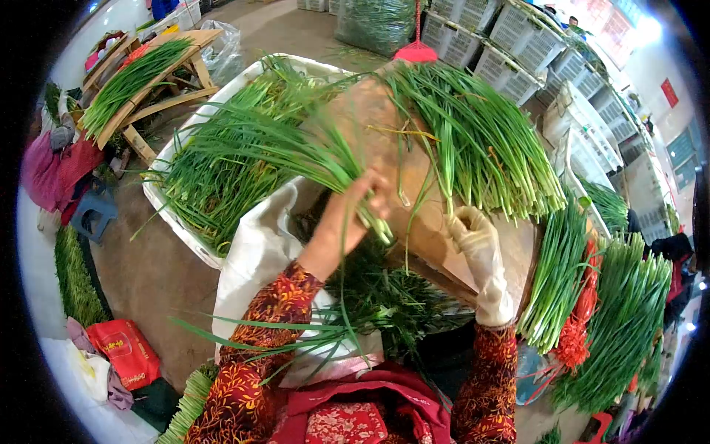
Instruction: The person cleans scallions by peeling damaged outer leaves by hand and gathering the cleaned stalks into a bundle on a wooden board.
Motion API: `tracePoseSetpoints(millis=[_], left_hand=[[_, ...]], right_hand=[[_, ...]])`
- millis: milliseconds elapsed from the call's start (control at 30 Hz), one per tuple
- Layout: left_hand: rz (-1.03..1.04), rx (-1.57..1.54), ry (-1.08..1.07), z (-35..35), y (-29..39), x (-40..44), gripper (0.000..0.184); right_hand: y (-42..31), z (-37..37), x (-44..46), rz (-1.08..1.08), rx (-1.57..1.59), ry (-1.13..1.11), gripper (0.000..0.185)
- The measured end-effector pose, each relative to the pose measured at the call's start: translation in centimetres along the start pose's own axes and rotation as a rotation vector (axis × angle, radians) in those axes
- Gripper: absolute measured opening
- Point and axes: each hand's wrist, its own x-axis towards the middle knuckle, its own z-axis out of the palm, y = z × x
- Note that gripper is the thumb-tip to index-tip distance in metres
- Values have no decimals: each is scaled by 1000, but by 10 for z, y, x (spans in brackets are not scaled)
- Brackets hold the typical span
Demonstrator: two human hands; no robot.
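My bare left hand (353,211) is closed round a bunch of green stalks (329,159), pale ends toward me, leaves spreading up and left over a white crate (177,233). On my right hand (477,244) is a pale glove; its fingers pinch the pale end of a few stalks (446,166) at the near edge of the large pile (481,140). That pile lies on a brown board (370,111). Loose leaves hang across my left sleeve (281,303).
Bundles of greens (621,318) and red ties (580,318) stand at the right. Stacked white crates (518,48) fill the back right. At the left are a wooden bench (140,89), a blue stool (95,211) and a red bag (127,354). Dark trimmings (392,300) lie below the board.
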Motion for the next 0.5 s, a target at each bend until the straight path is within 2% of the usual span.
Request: tracePoseSetpoints(millis=[67,133,200,267,333,400,467,500], left_hand=[[-141,173,216,11,-20,-7,24],[-158,238,167,10,-38,-6,25],[-90,336,17,9,-45,-7,24],[-110,289,84,11,-47,-10,22],[-243,335,179,11,-44,-12,19],[-249,324,184,11,-47,-12,16],[-246,366,185,11,-49,-11,14],[-245,394,194,12,-48,-12,9]], right_hand=[[1,11,-14,11,157,-72,19],[-2,24,-25,6,118,-98,19],[-1,32,-30,-20,-130,-77,21],[9,33,-28,-20,-91,-100,26],[10,30,-24,-5,263,-136,27],[-11,26,-21,58,356,-146,26],[-8,29,-10,87,674,-215,21],[-10,31,-7,109,634,-176,18]])
